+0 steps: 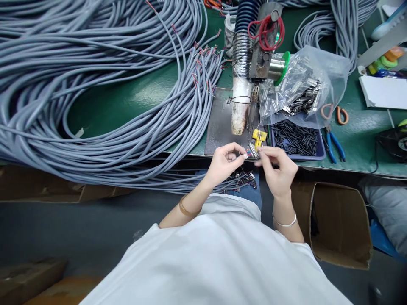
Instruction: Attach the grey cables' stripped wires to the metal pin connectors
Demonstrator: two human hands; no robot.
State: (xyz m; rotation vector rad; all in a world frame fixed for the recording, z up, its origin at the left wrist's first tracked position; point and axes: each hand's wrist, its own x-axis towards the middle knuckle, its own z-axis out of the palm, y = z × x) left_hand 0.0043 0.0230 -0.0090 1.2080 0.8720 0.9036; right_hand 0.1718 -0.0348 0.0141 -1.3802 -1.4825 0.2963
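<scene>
My left hand (226, 162) is closed in a pinch at the table's front edge. Small coloured wire ends show by its fingertips, but what it grips is too small to make out. Facing it, my right hand (277, 169) pinches a thin strand of solder wire that runs down from the solder spool (277, 68). Between the hands, a metal connector (253, 150) sits against a yellow holder (259, 136). Just above is the soldering iron (253, 103), fixed pointing downward on a stand, beside a taped fume hose (241, 91).
Grey cables (140, 148) cover the left side, their stripped ends near the metal plate (219, 123). On the right are a bag of metal connectors (305, 93), a tray (321, 148) of black sleeves, and blue-handled pliers (333, 144). Wired connectors (246, 180) rest on my lap; a cardboard box (341, 224) stands below.
</scene>
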